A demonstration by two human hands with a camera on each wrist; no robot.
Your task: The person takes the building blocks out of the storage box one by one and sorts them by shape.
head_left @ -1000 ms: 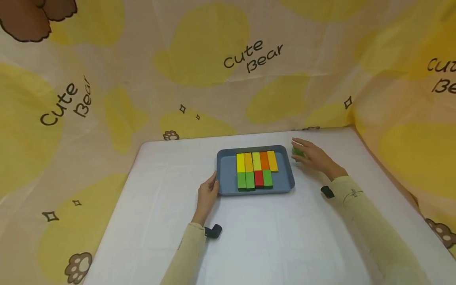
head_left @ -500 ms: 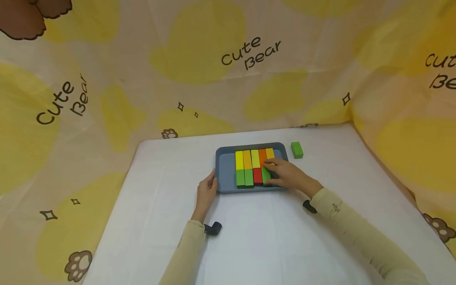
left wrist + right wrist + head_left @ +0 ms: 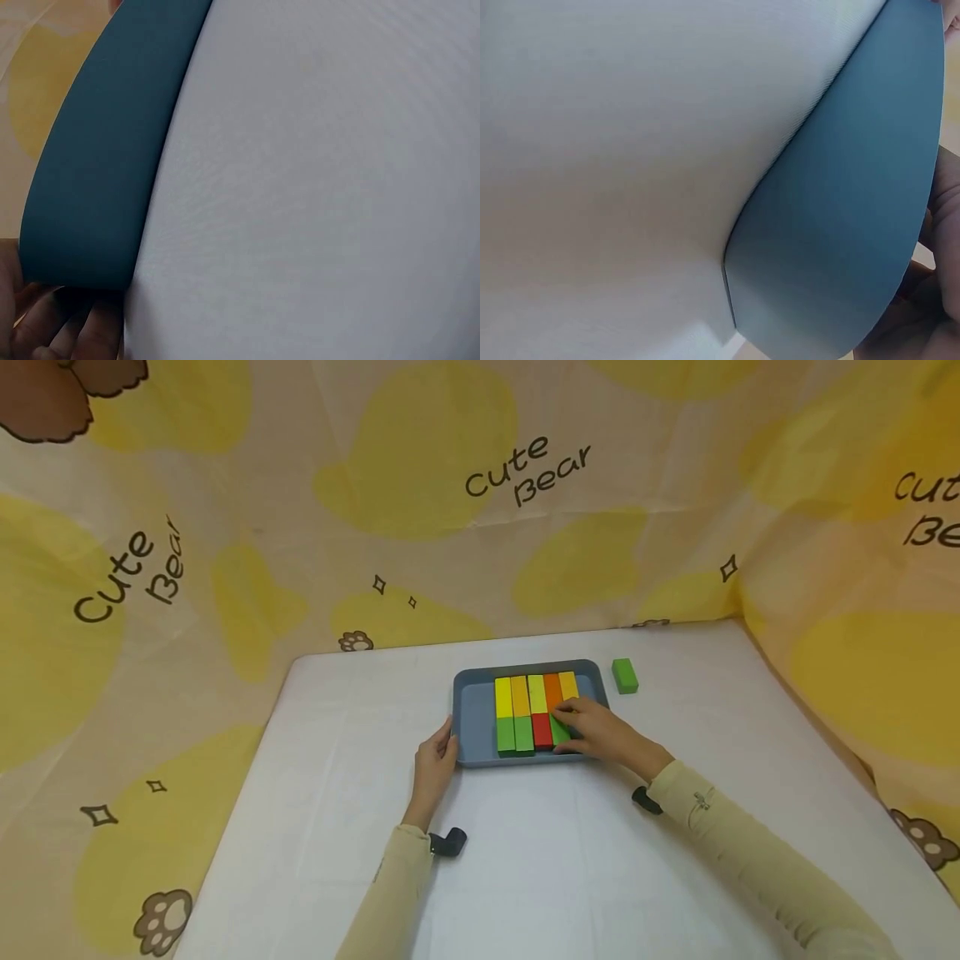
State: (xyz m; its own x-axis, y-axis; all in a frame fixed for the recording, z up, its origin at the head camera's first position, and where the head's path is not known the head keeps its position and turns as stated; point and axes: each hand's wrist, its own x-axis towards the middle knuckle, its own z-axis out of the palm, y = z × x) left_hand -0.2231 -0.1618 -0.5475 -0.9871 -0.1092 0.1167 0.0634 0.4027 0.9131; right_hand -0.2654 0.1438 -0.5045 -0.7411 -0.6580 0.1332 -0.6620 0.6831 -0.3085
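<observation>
A blue-grey tray point(image 3: 472, 718) lies on the table with two rows of coloured blocks in it. My left hand point(image 3: 433, 768) grips the tray's left end; in the left wrist view its fingers point(image 3: 94, 330) curl at the tray's corner. The back row has yellow and orange blocks, such as a yellow block point(image 3: 503, 697). In front stand two green blocks, a red block point(image 3: 542, 731) and, at the right end, another green block point(image 3: 558, 732). My right hand point(image 3: 603, 735) pinches that last one between thumb and fingers, partly covering it. The right wrist view shows mostly the tray's outer wall point(image 3: 840, 202).
A loose green block point(image 3: 625, 676) lies on the white table point(image 3: 540, 868) just beyond the tray's right end. Patterned cloth walls point(image 3: 420, 527) stand along the back and sides.
My right hand has moved left from the loose green block, leaving it on the table, to the green block at the front row's right end. My left hand keeps its hold on the tray.
</observation>
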